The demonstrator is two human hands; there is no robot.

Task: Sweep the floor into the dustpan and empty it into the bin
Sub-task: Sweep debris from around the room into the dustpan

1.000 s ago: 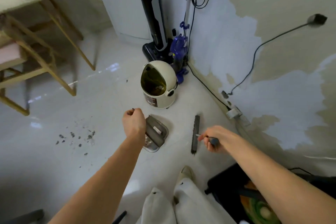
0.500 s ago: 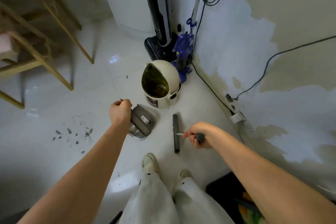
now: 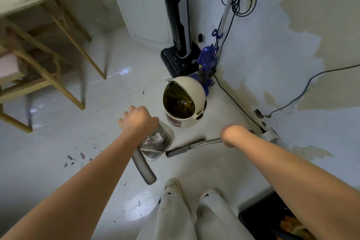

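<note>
The left hand (image 3: 139, 120) curls round the dustpan's (image 3: 155, 145) handle end, holding the pan just above the floor (image 3: 116, 87) with a small heap of debris (image 3: 151, 139) in its well; the long grey part running toward the feet looks like its lip or handle. It seems a light, stiff plastic thing, but the loose dirt will slide out if tipped early, so it is best kept level, gripped at the handle. The right hand (image 3: 231, 135) grips the brush (image 3: 187, 147) by its thin handle, bristle head low beside the pan. The bin (image 3: 184, 101) stands just beyond, mouth open toward the pan, nothing between them. More crumbs (image 3: 78, 157) lie unswept at left. A vacuum (image 3: 179, 31), a mop (image 3: 206, 64) and a wall cable (image 3: 239, 107) crowd the far corner; chair legs (image 3: 64, 76) stand well left.
</note>
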